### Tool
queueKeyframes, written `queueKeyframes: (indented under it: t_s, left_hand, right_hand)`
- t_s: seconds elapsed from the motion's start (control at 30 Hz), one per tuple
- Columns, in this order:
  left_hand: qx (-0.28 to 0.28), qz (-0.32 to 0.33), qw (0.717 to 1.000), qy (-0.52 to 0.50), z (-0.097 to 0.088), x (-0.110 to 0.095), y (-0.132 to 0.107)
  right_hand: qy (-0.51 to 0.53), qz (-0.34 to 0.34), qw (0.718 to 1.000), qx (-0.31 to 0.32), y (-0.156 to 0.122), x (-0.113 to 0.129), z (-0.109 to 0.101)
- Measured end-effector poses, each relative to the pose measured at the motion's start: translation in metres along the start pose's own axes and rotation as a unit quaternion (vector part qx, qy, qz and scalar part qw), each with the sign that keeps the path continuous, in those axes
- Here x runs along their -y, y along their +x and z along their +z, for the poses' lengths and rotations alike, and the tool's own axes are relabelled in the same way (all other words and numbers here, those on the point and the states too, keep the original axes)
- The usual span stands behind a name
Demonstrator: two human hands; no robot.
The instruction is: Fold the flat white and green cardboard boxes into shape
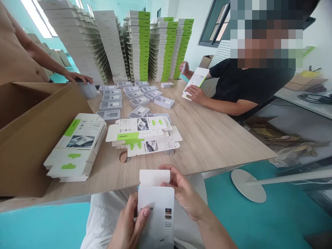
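I hold a small white product box (157, 211) upright over my lap, below the table's near edge. My left hand (128, 226) grips its left side with the thumb across the front. My right hand (185, 193) is closed on the box's upper right, fingers at the raised top flap (154, 177). On the wooden table (207, 138) just ahead lie a few flat white-and-green cartons (144, 136). A thicker pile of flat cartons (76, 147) sits to the left.
Several grey trays (138, 101) lie mid-table, with tall stacks of boxes (140, 45) behind. A brown cardboard box (28, 128) stands at left. A person in black at right holds a carton (195, 81). Another person's hand (77, 77) rests at far left.
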State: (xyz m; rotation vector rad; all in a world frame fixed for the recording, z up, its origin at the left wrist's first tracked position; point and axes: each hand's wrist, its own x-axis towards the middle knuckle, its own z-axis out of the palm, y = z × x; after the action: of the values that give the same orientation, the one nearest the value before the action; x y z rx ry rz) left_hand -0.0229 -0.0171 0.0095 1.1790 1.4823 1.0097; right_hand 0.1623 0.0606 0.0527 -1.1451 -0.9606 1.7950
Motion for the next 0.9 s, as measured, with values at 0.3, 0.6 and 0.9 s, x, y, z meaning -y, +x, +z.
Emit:
queueKeyframes:
  t_s: [0.3, 0.6, 0.9]
  left_hand:
    - [0.028, 0.196, 0.98, -0.021, -0.013, 0.004, -0.004]
    - [0.139, 0.3, 0.939, 0.095, -0.041, 0.003, 0.003]
    - [0.083, 0.288, 0.953, -0.046, -0.027, 0.031, -0.005]
  right_hand:
    - [-0.266, -0.195, 0.912, 0.243, 0.003, 0.022, -0.015]
    - [-0.497, -0.314, 0.74, 0.327, -0.004, 0.053, -0.025]
    - [-0.513, -0.325, 0.743, 0.282, -0.014, 0.058, -0.021]
